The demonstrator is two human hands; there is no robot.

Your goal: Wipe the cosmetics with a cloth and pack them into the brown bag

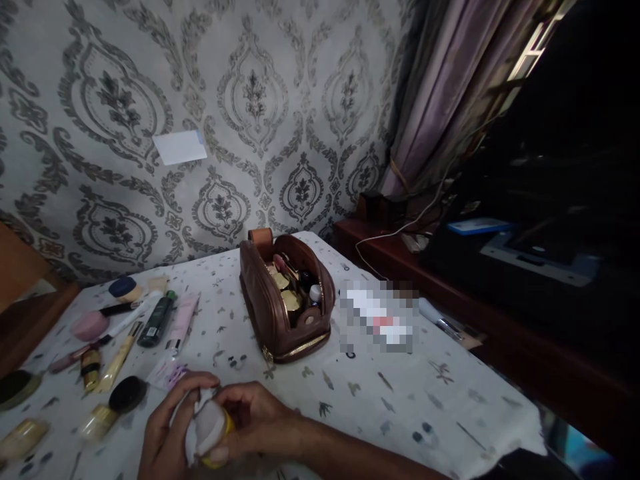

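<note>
Near the front edge of the table, my left hand is closed on a crumpled white cloth or tissue, pressed against a small round jar with a whitish face and yellow side. My right hand grips that jar from the other side, thumb below and fingers above. Its far side is hidden by my fingers. Beyond my hands stands a brown toiletry bag, unzipped, with gold-lidded jars and a small white-capped bottle inside. A pink-and-white tube lies just past my left hand.
Cosmetics spread across the left: a dark green bottle, a pink tube, a pink makeup sponge, and black-lidded jars. Right of the bag are a blurred-out item and a brush. A cable runs along the red-brown ledge.
</note>
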